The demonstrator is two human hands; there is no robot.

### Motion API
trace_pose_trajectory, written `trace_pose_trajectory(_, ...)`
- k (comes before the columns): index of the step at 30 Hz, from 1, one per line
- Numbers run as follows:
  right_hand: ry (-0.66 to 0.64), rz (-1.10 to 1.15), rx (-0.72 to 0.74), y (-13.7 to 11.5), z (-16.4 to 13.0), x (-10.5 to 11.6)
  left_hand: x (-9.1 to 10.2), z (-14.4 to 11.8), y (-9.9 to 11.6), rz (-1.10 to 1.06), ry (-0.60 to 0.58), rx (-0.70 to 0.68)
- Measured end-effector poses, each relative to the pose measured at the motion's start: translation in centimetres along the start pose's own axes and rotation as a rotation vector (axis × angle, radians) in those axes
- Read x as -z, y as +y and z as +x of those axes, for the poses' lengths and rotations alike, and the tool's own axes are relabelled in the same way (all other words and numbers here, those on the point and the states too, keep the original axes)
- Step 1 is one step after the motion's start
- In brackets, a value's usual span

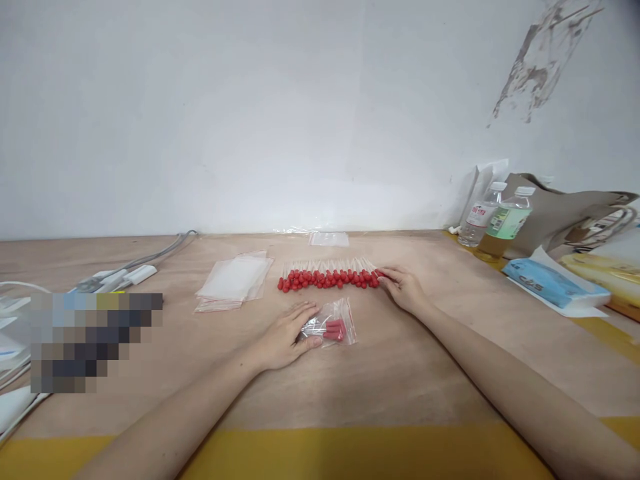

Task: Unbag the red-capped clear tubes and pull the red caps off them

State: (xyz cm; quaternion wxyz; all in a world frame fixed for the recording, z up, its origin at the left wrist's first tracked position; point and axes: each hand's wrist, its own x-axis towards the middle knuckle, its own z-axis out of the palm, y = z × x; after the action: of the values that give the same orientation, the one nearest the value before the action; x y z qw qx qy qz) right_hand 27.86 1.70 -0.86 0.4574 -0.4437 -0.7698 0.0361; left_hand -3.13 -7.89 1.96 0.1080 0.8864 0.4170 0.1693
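My left hand [286, 338] is on the table at the left end of a small clear zip bag [350, 328], gripping it with the fingers along its far side and the thumb along its near side. Inside the bag lie several red-tipped sticks [334, 330]. Beyond it, a row of white sticks with red round tips [327, 278] spreads across the table, tips towards me. At the row's right end my right hand [404, 288] pinches a red tip between thumb and fingers. The hand partly hides that stick.
Flat clear bags [235, 279] are stacked left of the row, and more bags [329, 239] lie by the wall. Two bottles [505, 223], a blue tissue pack [555, 283] and a grey bag [565, 207] stand at right. Cables [155, 253] and a blurred-out object [95, 333] occupy the left.
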Motion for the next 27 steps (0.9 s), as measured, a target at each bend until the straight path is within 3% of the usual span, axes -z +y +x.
trace_pose_trajectory(4, -0.104, -0.024, -0.051, 0.0, -0.4, 0.0, 0.0, 0.0, 0.0, -0.009, -0.005, 0.002)
trace_pose_trajectory(14, -0.128, -0.074, -0.124, 1.1, -0.6, -0.5, 0.4, 0.1, 0.6, 0.012, -0.053, 0.056)
trace_pose_trajectory(17, -0.008, -0.095, -0.109, 0.0, -0.4, 0.2, 0.3, 0.0, 0.5, 0.008, -0.053, 0.060)
trace_pose_trajectory(20, 0.157, -0.081, -0.008, -2.8, -0.6, 1.0, 0.3, 0.0, 0.5, 0.006, -0.050, 0.058)
trace_pose_trajectory(21, 0.137, -0.046, 0.030, -4.0, -0.8, 1.1, 0.3, 0.0, 0.5, 0.008, -0.049, 0.056)
trace_pose_trajectory(24, -0.187, 0.071, 0.115, -7.5, -1.6, 0.6, 0.3, 0.0, 0.6, 0.015, -0.042, 0.052)
trace_pose_trajectory(27, -0.397, 0.131, 0.144, -9.8, -2.3, -0.7, 0.2, 0.0, 0.6, 0.023, -0.033, 0.041)
